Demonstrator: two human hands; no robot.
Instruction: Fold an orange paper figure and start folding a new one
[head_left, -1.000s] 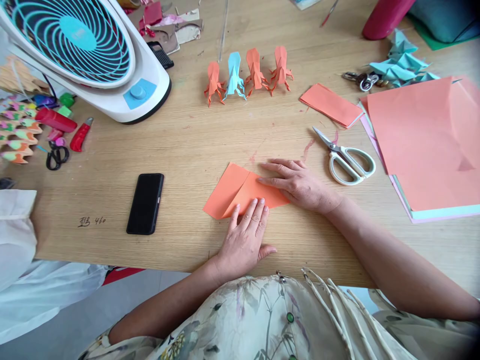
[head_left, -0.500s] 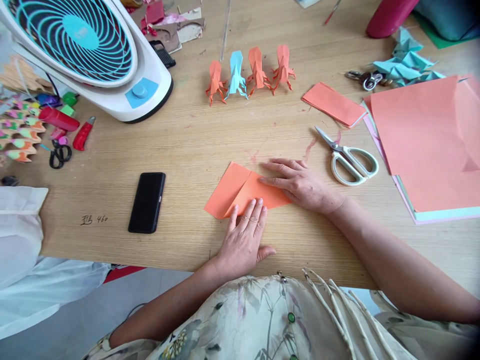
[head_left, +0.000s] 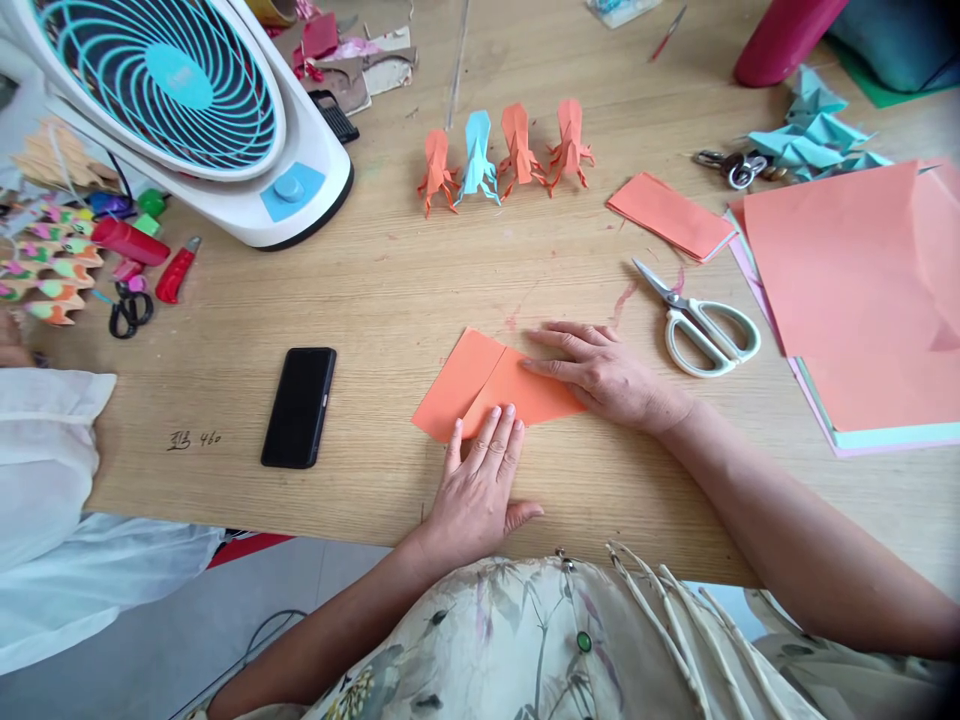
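A folded orange paper (head_left: 480,385) lies flat on the wooden table (head_left: 390,290) in front of me. My left hand (head_left: 480,480) rests on its near edge, fingers stretched out and pressing down. From the right, my right hand (head_left: 604,372) lies flat on the paper's right end, its fingertips on the fold line. Neither hand grips anything.
White-handled scissors (head_left: 697,320) lie right of my right hand, beside a stack of coloured sheets (head_left: 855,290). A black phone (head_left: 300,405) lies to the left. Several folded paper figures (head_left: 506,150) stand at the back, a desk fan (head_left: 195,110) at far left. Another person's white sleeve (head_left: 45,450) shows at left.
My left hand has slid a little leftward along the paper's near edge. The right hand stays put; the view has shifted slightly.
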